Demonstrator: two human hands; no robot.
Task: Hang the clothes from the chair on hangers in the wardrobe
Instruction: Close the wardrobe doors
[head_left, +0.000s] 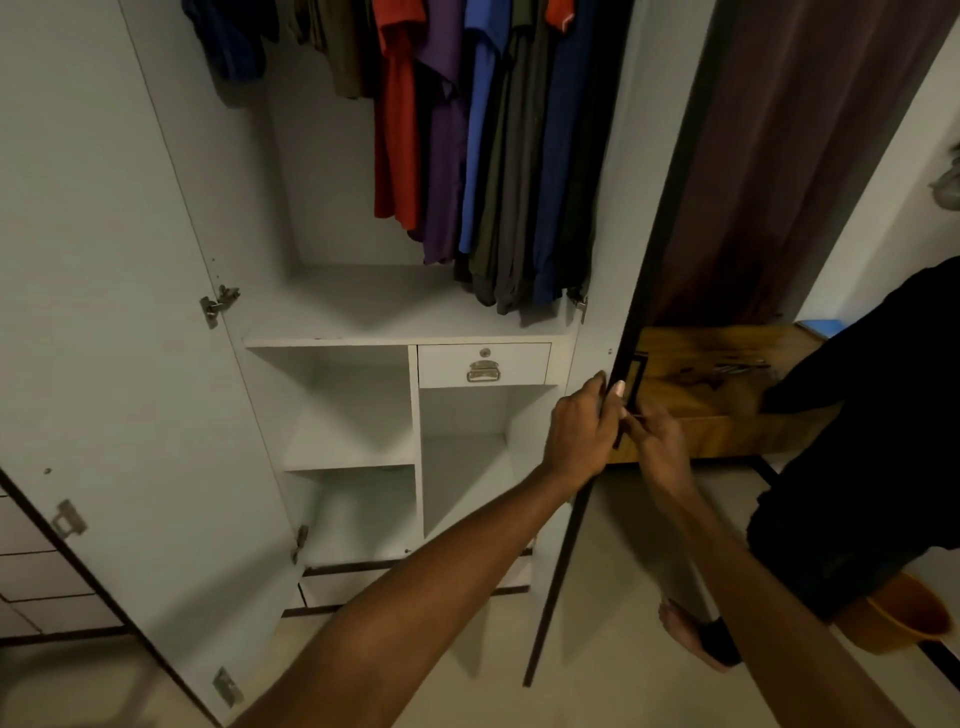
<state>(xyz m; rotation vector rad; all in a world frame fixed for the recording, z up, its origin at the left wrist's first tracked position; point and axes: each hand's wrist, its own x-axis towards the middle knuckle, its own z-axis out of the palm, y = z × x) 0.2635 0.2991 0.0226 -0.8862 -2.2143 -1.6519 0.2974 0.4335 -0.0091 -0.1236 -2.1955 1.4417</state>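
Your two forearms reach up from the bottom edge of the view and meet at the free edge of the wardrobe's right door (597, 332). Your left hand (579, 434) wraps that edge from the inner, white side, its fingers curled round it and its thumb (619, 391) showing on the dark outer face. Your right hand (655, 444) sits just behind the same edge, touching the left, and seems to pinch something thin and light there; you cannot tell what it is.

A dark garment (862, 431) drapes over your right arm, hanging down past the elbow. Below it stands an orange bucket (893, 618) on the floor, and a bare foot (688, 631) shows beside the door's lower corner.

The wardrobe (332, 322) stands open. The left door (104, 312) swings wide, with metal hinges along its inner edge. Clothes already hang along the top: a red shirt (397, 130), a purple one (444, 156), a blue one (480, 130), olive and dark pieces (511, 208), and another blue one (558, 182), crowded toward the right side, with a few more at the upper left. Under them lies a white shelf, then a small drawer (483, 364) with a metal handle and lock, and open compartments beneath.

Beyond the right door you see a brown curtain (779, 130) and a wooden tabletop (711, 384).
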